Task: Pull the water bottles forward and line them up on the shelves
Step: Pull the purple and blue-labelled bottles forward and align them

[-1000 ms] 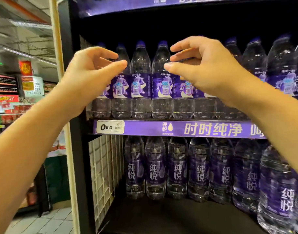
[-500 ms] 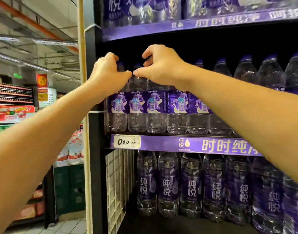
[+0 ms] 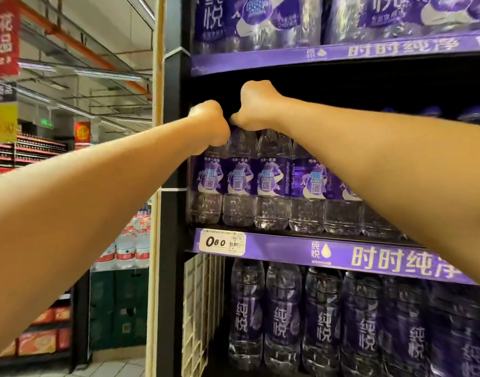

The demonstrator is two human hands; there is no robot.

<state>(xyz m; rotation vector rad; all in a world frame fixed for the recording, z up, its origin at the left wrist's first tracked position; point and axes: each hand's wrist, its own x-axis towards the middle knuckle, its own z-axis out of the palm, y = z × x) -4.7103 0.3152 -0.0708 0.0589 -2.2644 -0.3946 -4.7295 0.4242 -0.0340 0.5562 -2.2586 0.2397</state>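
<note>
Purple-labelled bottles [image 3: 240, 175] — both hands [image 3: 210, 123] [image 3: 256, 104] reach over their tops.

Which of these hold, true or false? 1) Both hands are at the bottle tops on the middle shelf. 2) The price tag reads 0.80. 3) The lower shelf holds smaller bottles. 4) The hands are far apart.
1) True: left hand and right hand reach over the tops of the small bottles; what the fingers hold is hidden.
2) True: price tag shows 0.80.
3) False: the large bottles there are bigger.
4) False: they are almost touching.
</note>
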